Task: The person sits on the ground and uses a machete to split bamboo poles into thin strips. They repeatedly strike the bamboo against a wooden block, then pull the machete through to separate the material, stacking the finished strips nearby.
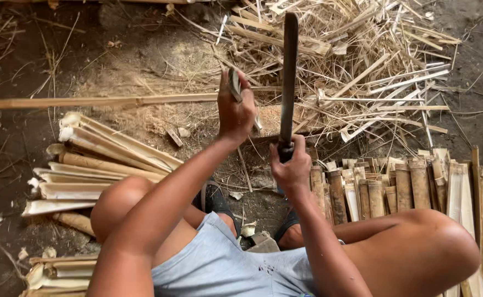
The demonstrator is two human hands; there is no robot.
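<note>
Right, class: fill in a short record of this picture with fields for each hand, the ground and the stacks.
left hand: grips a short bamboo piece, held upright
right hand: grips the handle of a long dark blade, pointing away
ground: bamboo shavings heaped beyond the hands
stacks: split bamboo slats left, bamboo strips right

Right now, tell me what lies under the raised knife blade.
Under the knife: bamboo scraps and dirt ground. The right hand covers its handle; the left hand grips a bamboo piece.

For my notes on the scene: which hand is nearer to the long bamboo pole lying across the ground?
Left. The left hand overlaps the long bamboo pole; the right hand is lower, gripping the blade.
</note>
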